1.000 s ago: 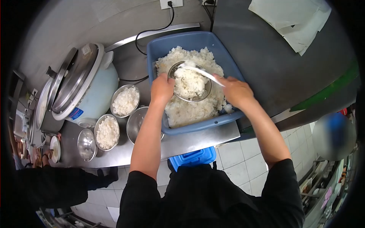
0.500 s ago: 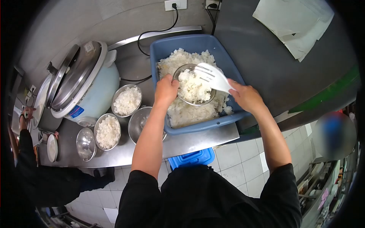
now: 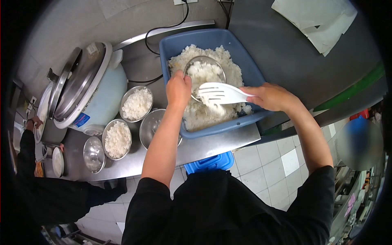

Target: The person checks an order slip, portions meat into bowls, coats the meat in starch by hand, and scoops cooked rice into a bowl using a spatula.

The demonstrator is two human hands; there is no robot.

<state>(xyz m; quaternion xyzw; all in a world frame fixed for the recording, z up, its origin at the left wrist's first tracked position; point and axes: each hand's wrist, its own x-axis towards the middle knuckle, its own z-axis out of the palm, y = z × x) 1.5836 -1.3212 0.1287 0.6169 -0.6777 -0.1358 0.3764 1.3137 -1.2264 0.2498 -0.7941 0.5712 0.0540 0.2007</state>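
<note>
My left hand [image 3: 179, 90] grips the rim of a metal bowl [image 3: 217, 67] that holds white rice. The bowl hangs over a blue-grey plastic tub [image 3: 171, 43], tilted toward me. Closed round the handle of a white slotted rice paddle [image 3: 228, 94] is my right hand [image 3: 272, 97]. The paddle lies across the bowl's near side, and some rice drops from there toward the tub. A broad bed of cooked rice [image 3: 204, 120] fills the tub's bottom. My thumb covers part of the bowl's left edge.
Left of the tub stand two rice-filled bowls [image 3: 137, 105], plus a bowl [image 3: 152, 127] and another bowl [image 3: 94, 154] without a heap. Behind them is a large rice cooker [image 3: 104, 90]. Paper sheets [image 3: 318, 24] lie at upper right. Another person's sleeve [image 3: 27, 151] shows far left.
The paddle has moved down and left, from the bowl's upper right to its near edge. My right hand has turned lower, the bowl tilts more, and rice is falling off.
</note>
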